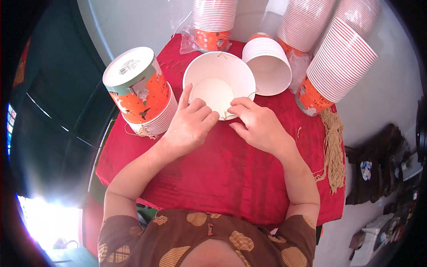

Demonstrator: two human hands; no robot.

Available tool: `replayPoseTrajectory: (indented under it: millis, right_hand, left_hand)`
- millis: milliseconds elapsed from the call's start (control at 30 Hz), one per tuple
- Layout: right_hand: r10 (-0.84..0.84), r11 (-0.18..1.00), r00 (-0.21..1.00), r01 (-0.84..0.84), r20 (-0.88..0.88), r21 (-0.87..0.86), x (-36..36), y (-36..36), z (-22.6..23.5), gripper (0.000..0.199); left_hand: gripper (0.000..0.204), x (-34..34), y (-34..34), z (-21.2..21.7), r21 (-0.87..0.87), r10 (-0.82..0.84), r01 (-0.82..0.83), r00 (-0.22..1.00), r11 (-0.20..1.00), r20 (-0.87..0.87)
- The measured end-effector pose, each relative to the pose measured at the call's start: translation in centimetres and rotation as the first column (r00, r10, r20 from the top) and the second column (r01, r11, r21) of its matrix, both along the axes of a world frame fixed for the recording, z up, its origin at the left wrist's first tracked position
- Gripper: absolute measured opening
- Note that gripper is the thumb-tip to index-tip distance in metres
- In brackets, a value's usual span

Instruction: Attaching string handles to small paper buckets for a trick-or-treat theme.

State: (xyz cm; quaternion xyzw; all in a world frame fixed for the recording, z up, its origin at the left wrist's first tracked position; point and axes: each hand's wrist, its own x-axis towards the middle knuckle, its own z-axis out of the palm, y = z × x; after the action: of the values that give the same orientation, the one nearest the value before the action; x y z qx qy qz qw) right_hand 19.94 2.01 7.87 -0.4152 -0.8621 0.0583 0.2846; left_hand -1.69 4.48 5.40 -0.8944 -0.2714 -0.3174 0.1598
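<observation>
A white paper bucket (220, 66) stands mouth-up before me, its inside facing me. Thin tan twine (225, 116) shows at its near rim, and another bit of twine (223, 54) lies at the far rim. My left hand (192, 122) is closed on the near left of the rim, its index finger stretched along the outer wall. At the near right of the rim, my right hand (258, 124) has its fingertips inside the mouth and its thumb outside, pinched close by the twine. The exact contact between fingertips and twine is partly hidden.
To the left stand upside-down orange patterned buckets (141, 95) with twine at their base. Tall bucket stacks (342, 62) line the back and right. A single white bucket (269, 66) lies tipped behind. A twine bundle (333, 151) hangs over the red-covered table's (213, 178) right edge.
</observation>
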Motion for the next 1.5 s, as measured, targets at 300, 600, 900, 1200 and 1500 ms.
replayPoseTrajectory:
  millis: [300, 600, 900, 1200, 1500]
  right_hand:
    - [0.123, 0.984, 0.978, -0.097, -0.169, 0.152, -1.2, 0.2, -0.3, 0.008]
    - [-0.101, 0.914, 0.856, -0.122, -0.507, -0.387, -0.9, -2.5, -3.0, 0.007]
    - [-0.267, 0.836, 0.760, -0.123, -0.593, -0.534, -1.0, -3.2, -6.5, 0.020]
    - [-0.457, 0.693, 0.515, -0.305, -0.725, -0.653, -1.2, -3.3, -8.6, 0.015]
    - [-0.430, 0.726, 0.473, -0.326, -0.769, -0.606, -1.4, -3.1, -9.4, 0.012]
  left_hand:
    - [0.021, 0.1, -0.2, -0.4, 0.011, 0.038, -0.038, 0.999, 0.999, 0.034]
    - [0.023, 0.3, -0.4, -2.4, 0.072, -0.003, -0.001, 0.998, 0.997, 0.066]
    - [0.033, 0.8, -0.9, -4.5, 0.129, -0.130, 0.118, 0.988, 0.985, 0.088]
    - [0.036, 0.9, -1.5, -5.2, 0.110, -0.126, 0.118, 0.990, 0.987, 0.069]
    - [0.034, 0.8, -2.4, -5.4, -0.004, -0.063, 0.063, 0.997, 0.998, 0.036]
